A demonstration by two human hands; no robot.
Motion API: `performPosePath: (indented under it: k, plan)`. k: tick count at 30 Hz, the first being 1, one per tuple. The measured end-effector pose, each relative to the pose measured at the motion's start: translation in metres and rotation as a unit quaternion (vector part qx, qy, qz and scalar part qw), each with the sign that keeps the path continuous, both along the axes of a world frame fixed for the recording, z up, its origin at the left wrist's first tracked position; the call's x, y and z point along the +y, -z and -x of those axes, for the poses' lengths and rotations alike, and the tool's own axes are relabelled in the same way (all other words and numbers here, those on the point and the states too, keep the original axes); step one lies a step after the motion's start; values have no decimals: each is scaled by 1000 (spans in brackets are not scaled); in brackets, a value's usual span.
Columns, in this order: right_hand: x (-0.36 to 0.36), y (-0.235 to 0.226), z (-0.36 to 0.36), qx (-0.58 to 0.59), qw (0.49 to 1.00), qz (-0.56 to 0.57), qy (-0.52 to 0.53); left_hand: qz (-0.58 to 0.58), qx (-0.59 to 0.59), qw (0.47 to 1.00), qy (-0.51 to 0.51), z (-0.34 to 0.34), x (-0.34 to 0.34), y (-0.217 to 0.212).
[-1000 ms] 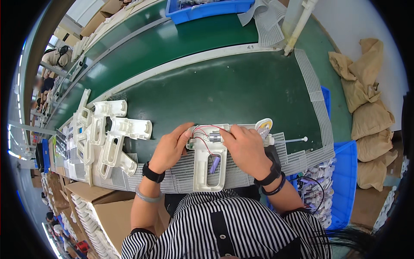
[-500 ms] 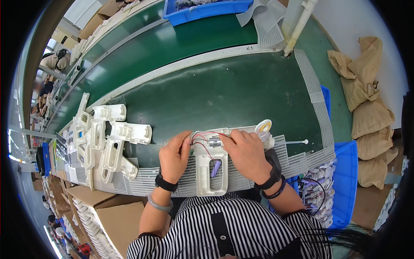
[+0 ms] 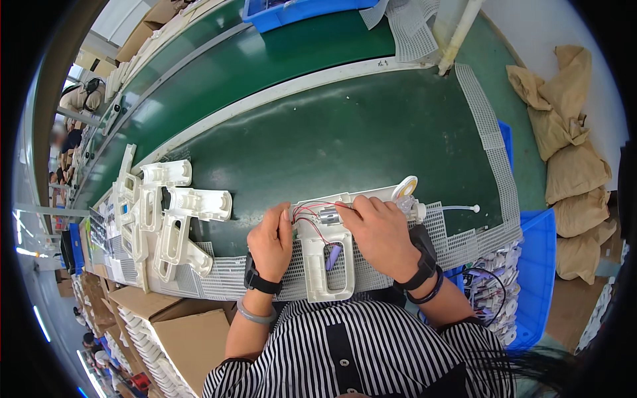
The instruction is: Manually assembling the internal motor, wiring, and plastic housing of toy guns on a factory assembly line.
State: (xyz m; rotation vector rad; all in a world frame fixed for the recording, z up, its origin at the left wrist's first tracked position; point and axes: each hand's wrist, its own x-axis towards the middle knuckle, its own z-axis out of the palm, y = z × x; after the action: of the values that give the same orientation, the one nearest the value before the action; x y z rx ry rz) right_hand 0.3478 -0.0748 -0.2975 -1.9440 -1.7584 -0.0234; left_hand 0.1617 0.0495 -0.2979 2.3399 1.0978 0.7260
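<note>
- Where the green work surface (image 3: 371, 132) meets the white mesh mat (image 3: 464, 245) along its near edge, lies flat: a white plastic pistol-shaped shell half (image 3: 332, 255), open side up, grip pointing toward the striped shirt. Looks light and stiff, a thin moulded wall; likely to flex or crack if squeezed across the open side. Best taken by the grip loop or the outer rim, not by the innards.
- Pinned at the shell's right, under the right hand (image 3: 381, 235): fingers curled narrow, tips pressing down about the small silver motor (image 3: 330, 214). Whether anything is pinched between them, cannot tell.
- Steadied at the shell's left edge by the left hand (image 3: 271, 242): fingers bent and close together, tips touching the rim by the wires.
- Stacked well to the left on the mat: more white shell halves (image 3: 166, 225), same kind, rigid and light by the look.
- Seated in the shell's upper part, the motor: small, dense, smooth metal, probably slippery.
- Looped above the motor: thin red and black wires (image 3: 308, 219), soft and limp, fragile at their joints; not a place to pull.
</note>
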Motion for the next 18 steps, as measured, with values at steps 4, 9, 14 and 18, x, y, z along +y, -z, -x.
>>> performPosePath:
  k: [4,9,14,18]
  plan:
    - [0,0,-2,0,1000,-3,-3,-57,-6,998,23,0,-2,-1]
    - [0,0,-2,8,1000,-5,-6,-65,-1,997,31,1,-2,1]
    - [0,-3,0,9,1000,19,2,-62,-24,998,11,1,-4,4]
    - [0,-2,-1,7,1000,12,4,-22,35,999,-2,1,-11,-5]
